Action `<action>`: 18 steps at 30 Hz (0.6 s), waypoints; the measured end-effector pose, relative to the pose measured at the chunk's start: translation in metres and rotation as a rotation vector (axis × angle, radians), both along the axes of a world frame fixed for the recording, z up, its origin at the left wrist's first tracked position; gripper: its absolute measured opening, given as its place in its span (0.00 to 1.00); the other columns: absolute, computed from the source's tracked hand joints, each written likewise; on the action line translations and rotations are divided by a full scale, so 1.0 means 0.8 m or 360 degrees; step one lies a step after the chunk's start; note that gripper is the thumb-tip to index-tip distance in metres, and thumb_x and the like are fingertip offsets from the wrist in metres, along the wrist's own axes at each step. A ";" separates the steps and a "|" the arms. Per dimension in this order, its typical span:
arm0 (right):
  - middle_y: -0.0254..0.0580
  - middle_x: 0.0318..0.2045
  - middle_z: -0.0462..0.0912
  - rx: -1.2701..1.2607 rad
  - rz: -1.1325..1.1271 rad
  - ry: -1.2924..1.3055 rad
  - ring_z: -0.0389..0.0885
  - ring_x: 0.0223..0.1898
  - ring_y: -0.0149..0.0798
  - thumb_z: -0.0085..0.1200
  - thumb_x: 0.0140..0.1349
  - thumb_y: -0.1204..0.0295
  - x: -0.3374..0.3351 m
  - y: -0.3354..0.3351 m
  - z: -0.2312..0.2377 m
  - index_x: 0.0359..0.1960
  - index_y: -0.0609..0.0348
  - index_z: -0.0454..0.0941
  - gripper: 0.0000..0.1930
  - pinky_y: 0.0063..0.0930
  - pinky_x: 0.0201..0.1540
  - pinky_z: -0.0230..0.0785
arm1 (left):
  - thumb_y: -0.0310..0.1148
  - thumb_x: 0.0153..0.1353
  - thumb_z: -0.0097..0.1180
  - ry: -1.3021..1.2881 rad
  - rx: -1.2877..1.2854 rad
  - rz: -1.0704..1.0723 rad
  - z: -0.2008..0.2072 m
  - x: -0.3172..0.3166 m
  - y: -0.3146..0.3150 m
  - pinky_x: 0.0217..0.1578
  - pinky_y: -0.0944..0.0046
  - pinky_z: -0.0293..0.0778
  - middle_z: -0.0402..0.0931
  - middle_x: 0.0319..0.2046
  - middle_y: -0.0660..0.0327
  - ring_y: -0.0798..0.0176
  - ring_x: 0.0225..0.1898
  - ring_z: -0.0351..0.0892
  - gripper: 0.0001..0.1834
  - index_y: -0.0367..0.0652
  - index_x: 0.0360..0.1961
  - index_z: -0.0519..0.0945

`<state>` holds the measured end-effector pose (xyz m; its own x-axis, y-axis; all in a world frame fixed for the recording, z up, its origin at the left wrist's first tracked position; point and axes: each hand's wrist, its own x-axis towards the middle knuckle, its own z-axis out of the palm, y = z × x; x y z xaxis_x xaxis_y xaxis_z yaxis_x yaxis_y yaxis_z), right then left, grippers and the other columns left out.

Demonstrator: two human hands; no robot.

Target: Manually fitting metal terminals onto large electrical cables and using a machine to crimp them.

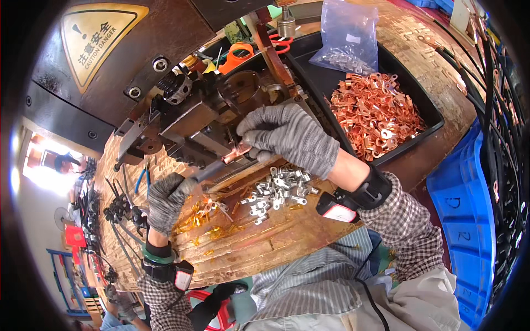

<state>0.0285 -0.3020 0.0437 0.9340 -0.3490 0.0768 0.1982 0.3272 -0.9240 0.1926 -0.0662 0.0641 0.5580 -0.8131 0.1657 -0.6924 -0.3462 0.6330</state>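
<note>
My left hand [165,201], in a grey knit glove, is closed around a dark cable [207,172] whose end points up to the right. At that end sits a copper terminal lug [236,153], pinched by the gloved thumb and fingers of my right hand [295,135]. Part of the lug is hidden behind those fingertips. Both hands are just in front of the crimping press [190,118], near its tooling. Below them on the bench lie a pile of silver terminal lugs [282,190] and a scatter of amber translucent pieces [193,225].
To the right, a black tray [411,140] holds a heap of copper lugs [378,113] and a clear plastic bag [348,36]. Orange-handled scissors [237,58] lie behind the press. A blue crate [461,215] and hanging black cables [491,94] are at far right. More cables [124,212] lie left.
</note>
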 end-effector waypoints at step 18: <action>0.34 0.26 0.79 -0.0530 -0.0045 0.0048 0.75 0.29 0.25 0.56 0.53 0.74 -0.059 0.042 -0.015 0.31 0.62 0.77 0.06 0.20 0.36 0.69 | 0.40 0.49 0.60 -0.0522 0.0062 -0.0016 -0.019 -0.072 0.003 0.29 0.62 0.70 0.75 0.28 0.53 0.56 0.29 0.75 0.16 0.38 0.32 0.79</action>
<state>-0.0189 -0.2687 0.0315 0.9279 -0.3350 0.1633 0.1736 0.0008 -0.9848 0.1347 -0.0639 0.0490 0.4719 -0.8277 0.3037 -0.8606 -0.3578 0.3624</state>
